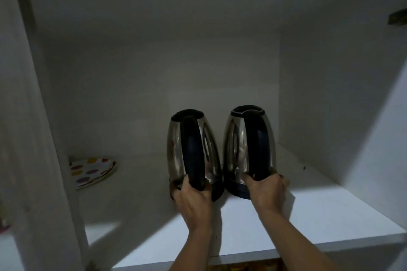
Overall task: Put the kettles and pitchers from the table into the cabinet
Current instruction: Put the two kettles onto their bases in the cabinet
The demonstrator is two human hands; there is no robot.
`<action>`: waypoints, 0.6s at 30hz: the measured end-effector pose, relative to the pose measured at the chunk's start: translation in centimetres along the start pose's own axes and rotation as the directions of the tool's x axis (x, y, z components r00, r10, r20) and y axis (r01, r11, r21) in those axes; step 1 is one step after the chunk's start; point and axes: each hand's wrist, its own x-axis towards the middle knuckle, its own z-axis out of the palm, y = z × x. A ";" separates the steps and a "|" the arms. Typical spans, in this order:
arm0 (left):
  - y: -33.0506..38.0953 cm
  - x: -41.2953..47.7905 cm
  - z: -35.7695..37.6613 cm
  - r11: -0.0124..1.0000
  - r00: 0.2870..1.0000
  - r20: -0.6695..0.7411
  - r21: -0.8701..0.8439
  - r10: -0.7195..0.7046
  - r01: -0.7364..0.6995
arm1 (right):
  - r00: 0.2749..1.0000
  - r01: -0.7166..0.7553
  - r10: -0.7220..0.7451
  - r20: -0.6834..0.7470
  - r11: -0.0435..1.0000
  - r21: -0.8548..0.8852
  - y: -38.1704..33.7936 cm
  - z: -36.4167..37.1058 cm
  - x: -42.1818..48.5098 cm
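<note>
Two steel kettles with black handles and lids stand upright side by side on the white cabinet shelf (308, 215). My left hand (191, 200) grips the bottom of the handle of the left kettle (176, 152). My right hand (266, 191) is closed around the lower handle of the right kettle (235, 145). Both handles face me. The kettles nearly touch each other, and the right one stands close to the cabinet's right wall (330, 94).
A polka-dot plate (92, 170) lies at the shelf's back left corner. The cabinet's left side panel (33, 138) stands close on the left. The shelf's front edge (286, 255) runs below my forearms.
</note>
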 end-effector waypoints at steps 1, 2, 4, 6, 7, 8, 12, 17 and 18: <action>-0.3 0.7 0.3 1.000 1.000 -0.002 -0.007 0.008 -0.008 | 1.000 0.008 -0.008 -0.004 1.000 -0.011 0.0 0.4 0.3; -0.4 1.3 0.5 1.000 1.000 -0.003 -0.007 -0.005 0.005 | 1.000 0.008 -0.008 -0.004 1.000 -0.023 0.1 0.7 0.6; -0.6 2.6 1.2 0.999 0.999 -0.005 -0.001 -0.044 0.044 | 1.000 0.023 -0.022 0.013 0.999 -0.038 0.3 1.5 1.5; -0.8 4.1 2.1 0.997 0.997 -0.014 -0.008 -0.082 0.082 | 0.999 0.045 -0.044 0.032 0.998 -0.039 0.5 2.6 2.5; -1.0 4.9 2.6 0.995 0.995 -0.016 -0.019 -0.094 0.094 | 0.998 0.060 -0.058 0.033 0.997 -0.045 0.6 3.3 3.1; -1.2 5.6 3.0 0.994 0.994 -0.010 -0.029 -0.106 0.105 | 0.997 0.067 -0.065 0.036 0.996 -0.051 0.7 3.9 3.8; -2.2 8.8 5.2 0.992 0.993 0.033 -0.047 -0.112 0.113 | 0.994 0.036 -0.031 0.110 0.998 -0.046 1.0 6.4 7.0; -3.3 11.8 7.6 0.998 0.997 0.042 -0.033 -0.061 0.062 | 0.984 0.079 -0.073 0.159 0.996 -0.032 1.6 9.2 10.4; -3.5 12.2 7.9 0.998 0.998 0.038 -0.039 -0.057 0.059 | 0.984 0.076 -0.070 0.162 0.997 -0.031 1.7 9.7 10.9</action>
